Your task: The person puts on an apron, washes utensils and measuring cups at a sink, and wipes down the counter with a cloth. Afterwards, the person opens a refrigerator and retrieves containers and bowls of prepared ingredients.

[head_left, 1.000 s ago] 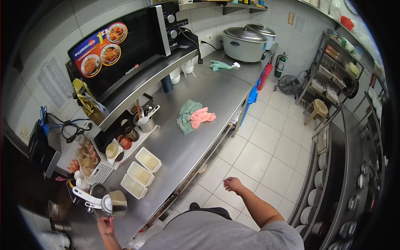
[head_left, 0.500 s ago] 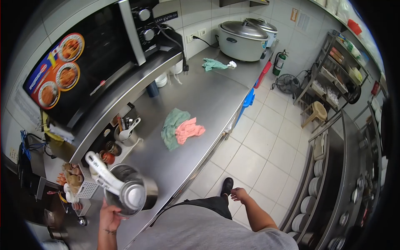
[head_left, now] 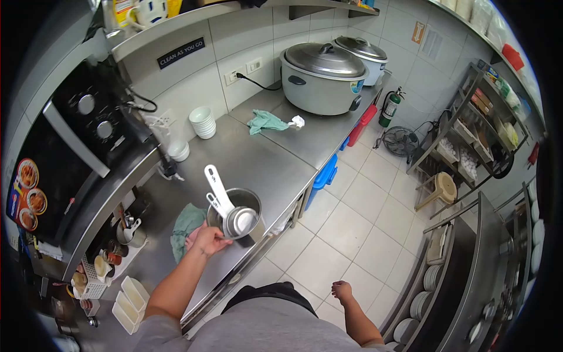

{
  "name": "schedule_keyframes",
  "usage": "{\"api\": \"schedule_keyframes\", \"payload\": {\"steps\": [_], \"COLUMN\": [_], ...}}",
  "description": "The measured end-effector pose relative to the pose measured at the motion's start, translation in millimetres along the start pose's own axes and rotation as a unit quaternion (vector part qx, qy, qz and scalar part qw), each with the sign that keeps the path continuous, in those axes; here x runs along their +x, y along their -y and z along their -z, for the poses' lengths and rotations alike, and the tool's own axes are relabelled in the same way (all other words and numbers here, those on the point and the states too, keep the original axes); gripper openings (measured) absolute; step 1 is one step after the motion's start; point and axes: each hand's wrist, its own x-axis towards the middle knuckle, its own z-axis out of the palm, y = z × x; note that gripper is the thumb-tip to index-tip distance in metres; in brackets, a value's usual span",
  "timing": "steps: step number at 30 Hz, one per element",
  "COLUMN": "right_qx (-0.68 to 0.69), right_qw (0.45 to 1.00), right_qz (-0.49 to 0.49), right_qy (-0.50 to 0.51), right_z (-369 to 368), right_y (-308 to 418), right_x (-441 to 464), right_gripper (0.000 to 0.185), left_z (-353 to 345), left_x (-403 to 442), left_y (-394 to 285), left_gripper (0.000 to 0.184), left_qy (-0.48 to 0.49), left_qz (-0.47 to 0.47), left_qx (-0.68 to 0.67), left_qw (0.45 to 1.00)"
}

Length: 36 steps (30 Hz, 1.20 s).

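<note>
My left hand (head_left: pixel 211 242) grips the rim of a round stainless steel pot (head_left: pixel 255 205), held over the counter near its front edge. Inside the pot, white measuring cups (head_left: pixel 241 221) lie nested, their long handles sticking up over the rim. Below and behind my left hand, a green cloth (head_left: pixel 186 227) lies on the counter, with a pink cloth mostly hidden by the hand and pot. My right hand (head_left: pixel 341 291) hangs at my side above the floor, its fingers loosely curled with nothing visible in them.
Along the steel counter (head_left: pixel 246 158) stand stacked white bowls (head_left: pixel 203 122), another green cloth (head_left: pixel 267 121) and two large rice cookers (head_left: pixel 324 82). A microwave (head_left: pixel 76 141) sits on a shelf at left. Blue bin (head_left: pixel 321 182), stool (head_left: pixel 438 190) and plate racks (head_left: pixel 431 278) line the floor area.
My left hand has carried the pot with the measuring cups along the counter, past the cloths' near side. The view has shifted toward the rice cookers. My right hand still hangs low.
</note>
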Motion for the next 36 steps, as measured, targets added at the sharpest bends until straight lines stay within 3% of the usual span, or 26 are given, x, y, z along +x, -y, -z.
{"api": "schedule_keyframes", "payload": {"steps": [3,7,8,9,10,11,13,14,16,17,19,21,23,25,27,28,30,31,33,34,36], "right_qx": [0.045,-0.008,-0.027,-0.039,-0.042,-0.053,-0.077,-0.088,-0.079,-0.077,-0.065,-0.071,-0.127,-0.160,-0.147,-0.135,-0.139,-0.139,-0.145,-0.149,-0.168], "right_qw": [0.999,0.997,0.995,0.992,0.992,0.992,0.992,0.992,0.993,0.993,0.993,0.989,0.980,0.970,0.965,0.964,0.954,0.946,0.926,0.916,0.907], "right_qz": [0.001,0.039,0.039,0.052,0.053,0.056,0.041,0.024,0.008,0.017,0.012,0.010,0.055,0.107,0.137,0.146,0.180,0.194,0.231,0.253,0.250], "right_qy": [0.007,0.071,0.092,0.107,0.108,0.104,0.095,0.086,0.082,0.086,0.100,0.126,0.140,0.149,0.166,0.174,0.194,0.221,0.260,0.272,0.293], "right_z": [9,-6,-9,-10,-10,-8,0,4,9,13,21,25,27,32,30,30,28,30,40,50,83], "right_y": [48,106,120,128,138,147,155,162,190,197,219,246,288,331,367,383,435,455,480,489,511], "right_x": [22,45,52,58,60,64,73,77,85,93,109,137,164,194,224,237,226,227,233,239,238], "right_gripper": [0.024,0.030,0.031,0.032,0.032,0.030,0.029,0.028,0.026,0.026,0.026,0.027,0.029,0.031,0.031,0.031,0.032,0.032,0.032,0.033,0.033], "left_z": [-47,-74,-65,-55,-46,-33,13,30,52,24,-10,-50,-7,55,75,73,49,29,-28,-77,-190], "left_x": [57,82,75,64,35,10,-2,7,32,41,76,76,97,97,84,83,87,95,131,149,178], "left_y": [-11,-19,-13,-7,-6,-3,25,33,43,25,-9,-71,-82,-49,-26,-23,-20,-23,-58,-71,-99], "left_gripper": [0.071,0.066,0.063,0.061,0.056,0.052,0.039,0.039,0.026,0.022,0.024,0.029,0.043,0.052,0.061,0.061,0.069,0.069,0.075,0.075,0.076], "left_qy": [0.021,0.018,-0.014,-0.045,-0.062,-0.079,-0.064,-0.071,-0.027,-0.085,-0.167,-0.265,-0.373,-0.527,-0.523,-0.529,-0.625,-0.623,-0.504,-0.484,-0.393], "left_qz": [-0.078,-0.158,-0.267,-0.363,-0.435,-0.483,-0.445,-0.444,-0.353,-0.308,-0.341,-0.465,-0.426,-0.211,0.051,0.050,-0.081,-0.082,-0.384,-0.401,-0.324], "left_qx": [0.010,-0.025,0.156,0.331,0.512,0.664,0.725,0.723,0.677,0.675,0.558,0.519,0.517,0.618,0.575,0.575,0.570,0.569,0.468,0.463,0.158], "left_qw": [0.997,0.987,0.951,0.870,0.738,0.566,0.522,0.525,0.645,0.666,0.738,0.666,0.642,0.544,0.628,0.623,0.527,0.531,0.617,0.625,0.846]}}
